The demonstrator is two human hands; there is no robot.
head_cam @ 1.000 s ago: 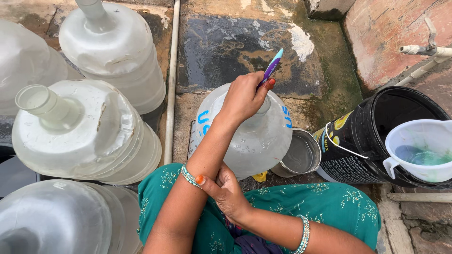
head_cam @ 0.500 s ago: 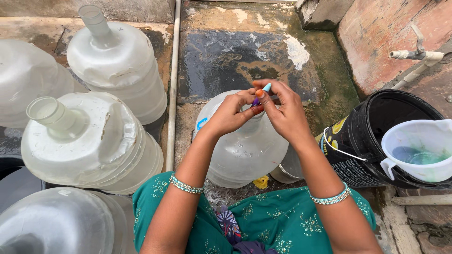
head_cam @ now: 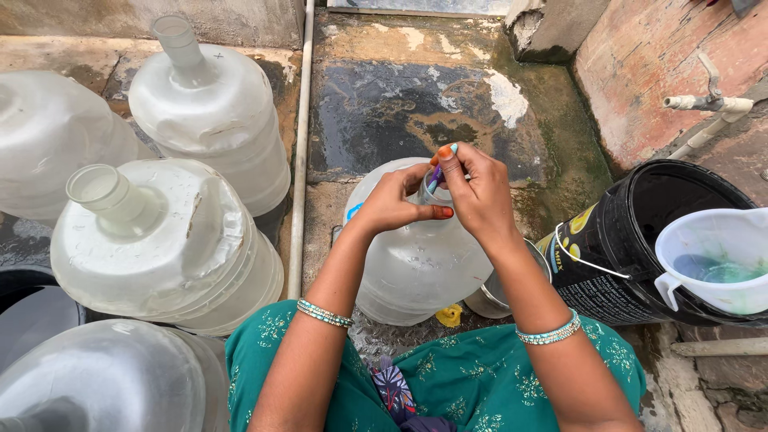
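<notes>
Toothbrush (head_cam: 438,172) upright over the water jug (head_cam: 416,256) mouth.
Right hand (head_cam: 478,196) pinches it, handle pointing down; left hand (head_cam: 396,204) wraps the neck.

A large clear plastic water jug (head_cam: 416,264) stands upright on wet ground, its narrow neck uppermost between the two hands. A thin purple brush with a teal tip (head_cam: 438,172) stands nearly vertical at the jug's mouth, its lower end hidden by fingers.

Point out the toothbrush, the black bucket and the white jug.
toothbrush (head_cam: 437,174), head view, purple handle between the fingers
black bucket (head_cam: 632,216), head view, inner wall
white jug (head_cam: 704,240), head view, its rim
</notes>
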